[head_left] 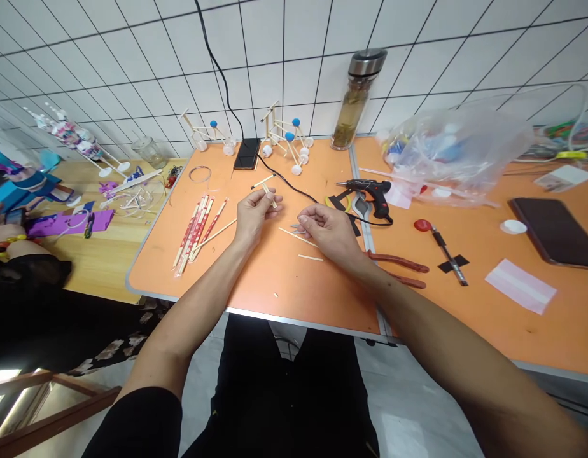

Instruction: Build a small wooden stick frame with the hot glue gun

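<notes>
1. A short wooden stick (269, 194) is pinched between the thumb and fingertips of the left hand (254, 215). Its long axis is slanted, with one end pointed away toward the wall and the other toward the right hand.
2. The fingers of the right hand (326, 230) are curled inward with the tips drawn together. Whether anything is gripped in them cannot be told.
3. The pinched stick is found to the left of the right fingertips, near but apart. The left hand is the nearer one, since it is already closed on the stick.
4. Two loose sticks (311, 257) are laid flat just beside and below the right fingers.
5. Left of the left fingers, a bundle of wrapped chopsticks (197, 230) is spread out. Beyond the right fingers a black glue gun (370, 189) is seen, and red-handled pliers (399, 262) are set beside the right wrist.
6. Everything is rested on an orange table (284, 289). Small stick models (289, 143) are stood at its far edge, against a white tiled wall (132, 57).
</notes>
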A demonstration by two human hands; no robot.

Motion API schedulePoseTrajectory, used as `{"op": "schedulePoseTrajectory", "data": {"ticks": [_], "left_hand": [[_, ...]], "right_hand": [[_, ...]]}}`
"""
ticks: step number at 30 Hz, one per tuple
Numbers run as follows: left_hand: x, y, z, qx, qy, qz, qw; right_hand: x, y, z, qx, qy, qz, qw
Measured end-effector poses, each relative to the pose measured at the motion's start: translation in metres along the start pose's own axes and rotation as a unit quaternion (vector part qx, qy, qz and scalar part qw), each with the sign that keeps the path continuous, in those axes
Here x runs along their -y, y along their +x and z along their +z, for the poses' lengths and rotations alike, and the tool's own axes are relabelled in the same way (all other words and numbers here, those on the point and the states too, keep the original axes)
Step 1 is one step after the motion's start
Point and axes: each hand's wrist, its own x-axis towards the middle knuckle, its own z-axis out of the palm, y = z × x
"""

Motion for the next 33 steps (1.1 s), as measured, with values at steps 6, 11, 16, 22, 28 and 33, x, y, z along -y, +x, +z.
{"op": "schedulePoseTrajectory", "data": {"ticks": [6,11,16,22,28,33], "left_hand": [[-0.004,-0.003,0.003,-0.002,0.003,-0.008,1.0],[-0.008,-0.006,0.006,0.0,0.001,-0.013,1.0],[-0.009,-0.006,0.006,-0.007,0.014,-0.024,1.0],[-0.009,-0.007,0.006,0.004,-0.003,-0.014,1.0],[-0.008,-0.007,0.006,0.008,-0.003,-0.017,1.0],[-0.007,-0.007,0.005,0.008,-0.007,-0.014,1.0]], "right_hand": [[0.007,-0.002,-0.003,0.008,-0.044,-0.014,0.999],[0.005,-0.001,-0.003,0.005,-0.041,-0.005,0.999],[-0.001,0.002,0.0,-0.005,-0.004,-0.015,1.0],[-0.005,0.002,0.0,-0.021,-0.02,-0.042,0.999],[0.003,0.002,0.0,-0.016,0.03,0.002,0.999],[0.003,0.005,-0.002,-0.004,0.098,0.035,0.995]]}}
